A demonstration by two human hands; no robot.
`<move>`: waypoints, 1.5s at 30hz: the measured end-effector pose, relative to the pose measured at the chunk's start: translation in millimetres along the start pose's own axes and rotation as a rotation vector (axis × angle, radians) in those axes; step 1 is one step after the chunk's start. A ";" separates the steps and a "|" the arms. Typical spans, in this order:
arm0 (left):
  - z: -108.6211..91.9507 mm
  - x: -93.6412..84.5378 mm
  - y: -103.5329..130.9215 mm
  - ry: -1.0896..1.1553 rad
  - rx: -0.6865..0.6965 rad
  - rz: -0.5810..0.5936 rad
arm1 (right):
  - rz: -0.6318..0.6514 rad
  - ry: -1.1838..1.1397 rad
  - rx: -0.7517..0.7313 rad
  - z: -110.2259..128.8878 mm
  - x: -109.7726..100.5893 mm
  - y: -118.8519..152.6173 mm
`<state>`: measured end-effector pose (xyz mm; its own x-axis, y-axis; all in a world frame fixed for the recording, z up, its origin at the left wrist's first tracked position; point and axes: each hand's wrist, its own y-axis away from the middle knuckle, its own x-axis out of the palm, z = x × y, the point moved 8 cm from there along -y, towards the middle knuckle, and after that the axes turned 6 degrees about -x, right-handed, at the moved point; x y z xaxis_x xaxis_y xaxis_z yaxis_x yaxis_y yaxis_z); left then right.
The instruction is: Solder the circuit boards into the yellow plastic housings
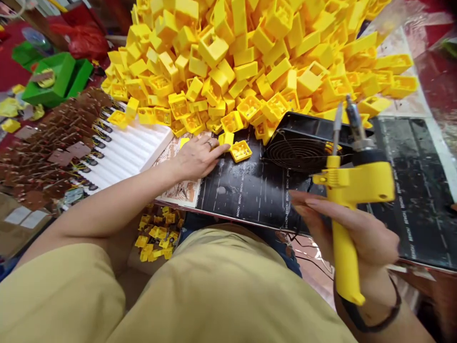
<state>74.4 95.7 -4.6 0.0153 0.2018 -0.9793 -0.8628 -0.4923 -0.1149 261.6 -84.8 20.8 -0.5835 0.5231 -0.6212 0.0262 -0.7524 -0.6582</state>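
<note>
My left hand (200,156) reaches across the table with its fingers stretched out. The index fingertip is at a small yellow plastic housing (225,139), and I cannot tell whether it presses on it. Just right of it, a yellow housing (241,151) lies open side up, small metal parts inside. My right hand (352,228) holds a yellow soldering gun (344,252) raised in front of the table edge. Its metal tip and feed tube point up and away from me, and the handle hides part of the palm.
A large heap of yellow housings (246,71) fills the back. A black fan (296,150) stands behind the soldering gun. At left are a white ridged tray (132,147), wired brown circuit boards (46,147) and green bins (53,78). More yellow pieces (157,236) lie below the table edge.
</note>
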 end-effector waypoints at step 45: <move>34.7 -2.6 74.5 0.196 -0.360 -0.130 | 0.487 -0.144 -0.326 35.1 76.2 -8.1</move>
<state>-7.5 87.9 -4.9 0.2377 0.1340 -0.9621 -0.6166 -0.7445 -0.2560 188.5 -52.9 -6.3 -0.5452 0.0731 -0.8351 0.5520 -0.7184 -0.4233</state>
